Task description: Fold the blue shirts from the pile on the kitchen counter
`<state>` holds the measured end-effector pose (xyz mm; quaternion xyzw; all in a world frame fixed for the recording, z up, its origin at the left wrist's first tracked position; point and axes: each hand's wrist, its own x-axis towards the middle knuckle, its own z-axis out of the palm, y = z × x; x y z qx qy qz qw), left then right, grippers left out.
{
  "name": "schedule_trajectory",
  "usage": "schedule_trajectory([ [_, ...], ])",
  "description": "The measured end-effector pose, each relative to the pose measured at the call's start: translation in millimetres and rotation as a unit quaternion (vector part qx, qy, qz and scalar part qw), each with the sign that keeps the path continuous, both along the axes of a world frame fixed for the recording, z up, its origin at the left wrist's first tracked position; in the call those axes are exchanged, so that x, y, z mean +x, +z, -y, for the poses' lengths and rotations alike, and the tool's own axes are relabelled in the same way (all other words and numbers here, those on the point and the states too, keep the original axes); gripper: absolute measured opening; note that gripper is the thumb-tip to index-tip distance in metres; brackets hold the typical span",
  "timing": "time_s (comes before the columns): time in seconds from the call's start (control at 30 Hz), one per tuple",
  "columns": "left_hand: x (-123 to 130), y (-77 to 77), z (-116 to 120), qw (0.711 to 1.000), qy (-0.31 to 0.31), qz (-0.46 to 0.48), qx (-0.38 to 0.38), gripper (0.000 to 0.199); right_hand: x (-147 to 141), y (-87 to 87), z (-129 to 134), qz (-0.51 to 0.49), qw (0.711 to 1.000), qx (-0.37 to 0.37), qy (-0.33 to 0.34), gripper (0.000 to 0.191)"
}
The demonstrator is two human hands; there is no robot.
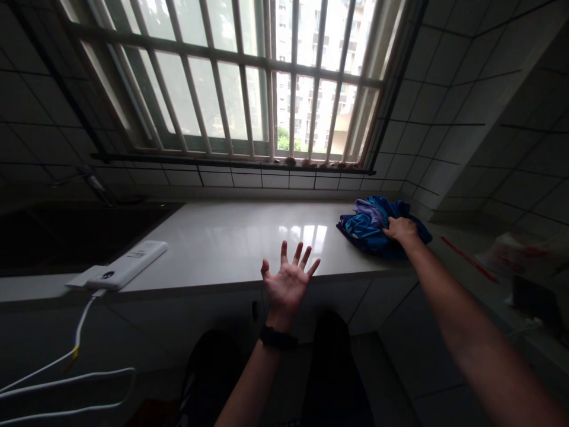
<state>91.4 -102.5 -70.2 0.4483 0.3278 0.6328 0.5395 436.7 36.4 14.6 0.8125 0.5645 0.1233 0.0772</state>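
Note:
A crumpled heap of blue and lilac clothes (367, 234) lies at the right end of the white countertop (222, 237). My right hand (401, 229) reaches onto the heap, its fingers closed on a fold of the blue cloth; the fingertips are partly hidden in it. My left hand (288, 284) is held up palm-first at the counter's front edge, fingers spread, with nothing in it. A dark band (278, 338) circles the left wrist.
A white power bank (133, 264) with a white cable (80, 326) sits at the counter's front left, beside a dark sink (89, 234) with a faucet (98, 187). A barred window (249, 77) is behind. At right are a red strip (469, 259) and a plastic bag (511, 252).

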Motion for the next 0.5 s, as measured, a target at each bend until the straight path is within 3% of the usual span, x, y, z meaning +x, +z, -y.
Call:
schedule_trajectory([
  [0.2,-28,-0.8,-31,0.994,0.059,-0.091,-0.017,0.058,1,-1.0,0,-0.001,1.0,0.005,0.0,0.051],
  [0.33,-62,-2.2,-56,0.955,0.144,-0.255,-0.037,0.052,1,-0.2,-3,0.003,1.0,-0.006,-0.001,0.048],
  [0.43,-76,-7.7,-64,0.921,0.139,-0.365,-0.004,0.048,3,-1.9,-4,-0.008,1.0,0.0,-0.004,0.051],
  [0.5,-80,-10.9,-65,0.916,0.112,-0.384,0.016,0.047,9,-4.0,-3,-0.025,0.999,0.02,-0.004,0.059],
])
